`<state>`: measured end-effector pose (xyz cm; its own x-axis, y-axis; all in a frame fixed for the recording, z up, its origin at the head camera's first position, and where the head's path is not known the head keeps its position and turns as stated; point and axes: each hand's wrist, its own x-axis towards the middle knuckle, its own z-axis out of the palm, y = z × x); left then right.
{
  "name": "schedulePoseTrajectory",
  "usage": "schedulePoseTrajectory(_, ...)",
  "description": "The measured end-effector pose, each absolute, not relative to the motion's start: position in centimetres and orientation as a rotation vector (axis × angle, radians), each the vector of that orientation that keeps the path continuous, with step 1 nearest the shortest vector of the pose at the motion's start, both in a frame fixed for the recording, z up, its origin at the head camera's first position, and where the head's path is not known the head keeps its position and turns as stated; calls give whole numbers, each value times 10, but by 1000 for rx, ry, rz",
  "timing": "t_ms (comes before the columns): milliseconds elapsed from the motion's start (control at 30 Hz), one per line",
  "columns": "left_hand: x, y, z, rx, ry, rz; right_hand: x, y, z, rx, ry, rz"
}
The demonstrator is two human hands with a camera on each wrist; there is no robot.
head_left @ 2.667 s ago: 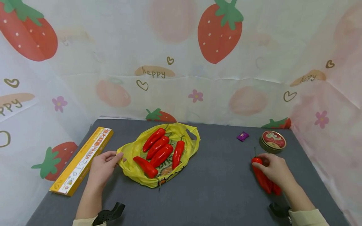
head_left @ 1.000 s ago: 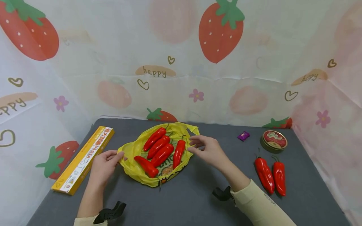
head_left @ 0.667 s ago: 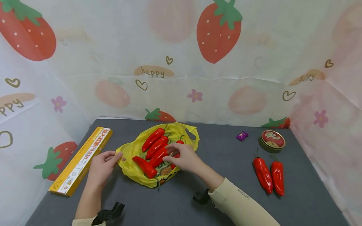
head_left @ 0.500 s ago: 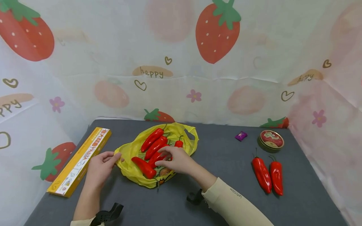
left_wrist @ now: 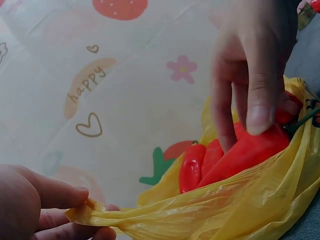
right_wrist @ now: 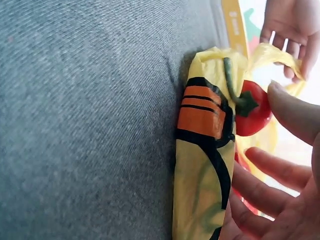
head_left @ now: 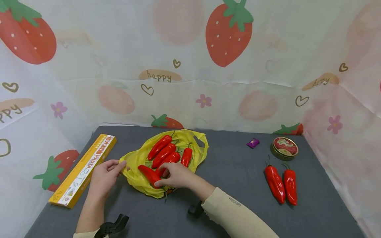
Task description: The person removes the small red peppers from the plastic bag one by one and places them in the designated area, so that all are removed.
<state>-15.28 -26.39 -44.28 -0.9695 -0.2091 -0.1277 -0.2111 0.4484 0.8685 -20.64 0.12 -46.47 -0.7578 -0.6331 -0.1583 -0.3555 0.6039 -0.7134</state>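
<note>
My left hand (head_left: 104, 178) pinches the left rim of a crumpled yellow plastic bag (head_left: 132, 158) between thumb and fingers. Several shiny red chili peppers (head_left: 162, 143) with green stems lie in the bag's mouth. Over the front of the bag, my right hand (head_left: 178, 177) reaches down around the frontmost red chili pepper (head_left: 146, 173). In the left wrist view its thumb lies against this pepper (left_wrist: 250, 152), with the fingers on the far side. The right wrist view shows the fingers (right_wrist: 270, 167) spread, a gap between them and the pepper's stem end (right_wrist: 252, 112).
Two red chili peppers (head_left: 274, 185) lie side by side at the right of the grey table (head_left: 238, 185). Behind them stand a round tin (head_left: 284, 147) and a small purple-wrapped candy (head_left: 253, 143). A long yellow pasta box (head_left: 83, 172) lies along the left edge.
My right hand let go of a pepper beside another at the right, then moved left and down into the bag to the frontmost pepper. My left hand keeps its pinch on the rim.
</note>
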Motion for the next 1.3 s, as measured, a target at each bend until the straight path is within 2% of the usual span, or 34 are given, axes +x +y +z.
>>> schedulePoseTrajectory(300,-153,-264,-442,-384,2671,1610,-204,1,-457,-846,2424,-991)
schedulePoseTrajectory(600,-151,-263,-440,-414,2678,1598,-203,18,-450,-666,2398,-1279)
schedulePoseTrajectory(1067,-154,-262,-440,-437,2658,1597,-199,70,-439,-395,2160,-1741)
schedulePoseTrajectory(1300,-154,-262,-442,-420,2658,1609,-190,108,-426,-400,2155,-1795)
